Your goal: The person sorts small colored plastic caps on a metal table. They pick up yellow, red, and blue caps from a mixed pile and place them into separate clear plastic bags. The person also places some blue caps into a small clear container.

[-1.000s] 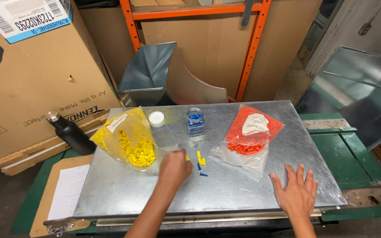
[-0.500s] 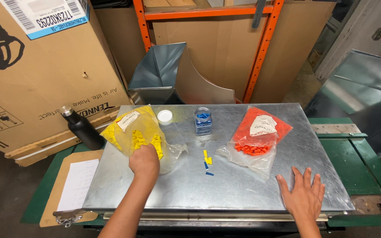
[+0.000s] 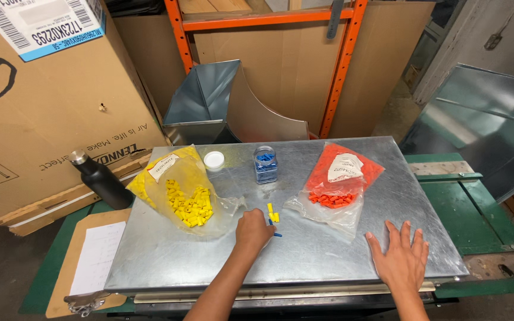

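On the bench (image 3: 168, 261), metal top, I see the left hand (image 3: 253, 230) mid-sheet, fingers curled down next to a few loose yellow and blue connectors (image 3: 273, 217); can't tell if it's pinching one. Right hand (image 3: 401, 258) lies flat, fingers spread, near the front edge on the right side, holding nothing.

Edges: front lip runs just below both wrists. Yellow connector bag (image 3: 182, 193) sits left of centre, its clear end close to the left hand. Orange connector bag (image 3: 334, 187) sits right of centre. Small clear jar of blue connectors (image 3: 265, 164) and its white lid (image 3: 214, 160) sit near the back edge. Open sheet: front-left corner and the far right strip past the orange bag. Black bottle (image 3: 100, 179) stands off the left edge, clipboard (image 3: 90, 261) below it.

Versus half a second ago: left hand has moved off the yellow bag, right to the loose pieces. Right hand unchanged, bags not shifted.
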